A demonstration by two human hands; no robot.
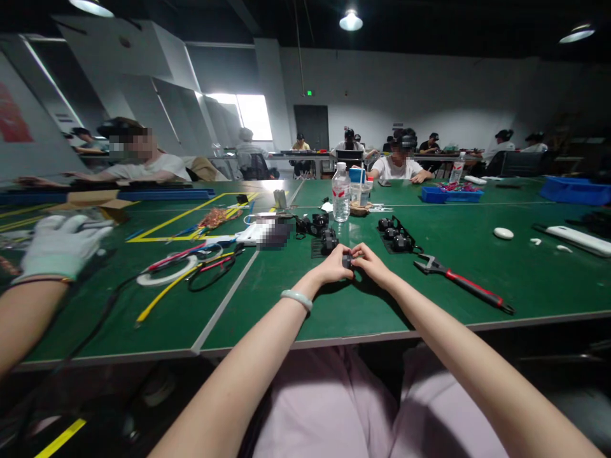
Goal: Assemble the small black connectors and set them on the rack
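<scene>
My left hand (334,266) and my right hand (371,263) meet at the middle of the green table, both closed on a small black part (348,260). Fingers cover much of that part. Just beyond my left hand lie several black round parts (328,239) on a dark grid-like piece. Another group of black parts (397,235) sits beyond my right hand. An adjustable wrench (465,282) with a red and black handle rests to the right of my right forearm.
A water bottle (340,197) stands beyond my hands, near a cup (361,194). Cables and a white ring (167,270) lie left. A co-worker's gloved hand (67,245) is at far left. Blue trays (451,194), a white case (503,233) and a white bar (577,240) are right.
</scene>
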